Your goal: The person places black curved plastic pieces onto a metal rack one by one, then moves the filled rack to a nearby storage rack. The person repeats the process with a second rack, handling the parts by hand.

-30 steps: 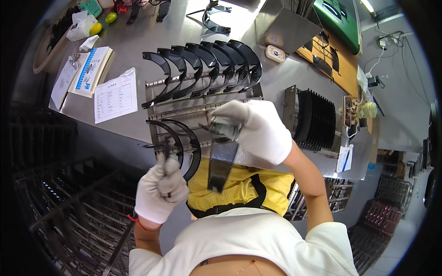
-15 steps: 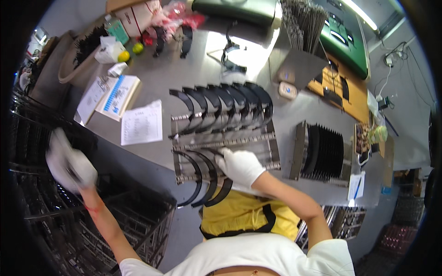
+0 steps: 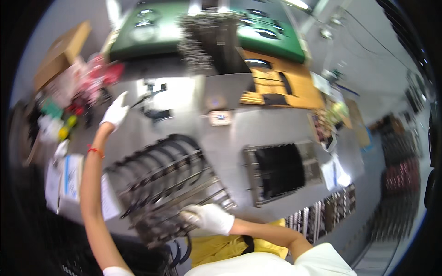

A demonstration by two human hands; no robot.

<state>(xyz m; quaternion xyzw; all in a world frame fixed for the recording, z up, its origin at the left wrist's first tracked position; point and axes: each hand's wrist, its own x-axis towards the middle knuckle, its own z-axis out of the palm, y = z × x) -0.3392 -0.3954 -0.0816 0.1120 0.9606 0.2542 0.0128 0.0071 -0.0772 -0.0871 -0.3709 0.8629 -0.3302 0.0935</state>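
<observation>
- White-gloved left hand (image 3: 116, 112): fingers extended, apparently empty, near dark pieces (image 3: 159, 114) on the bench.
- Right hand (image 3: 209, 218) at the slotted metal rack (image 3: 209, 187); blur hides any pinch.
- Black curved strips (image 3: 159, 161) stand racked.
- Seemingly mid-racking; next calls for steady fingers.

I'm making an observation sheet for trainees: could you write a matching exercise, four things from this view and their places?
1. Left white-gloved hand
2. Right white-gloved hand
3. Small pale pinkish rounded box
4. Tightly packed black curved pieces

A. At the near part of the left-hand grey metal rack
B. In the right-hand grey metal rack
C. Stretched out over the far left of the table
D. On the shiny grey metal table, near the picture's middle

Pairs: 1-C, 2-A, 3-D, 4-B
</observation>
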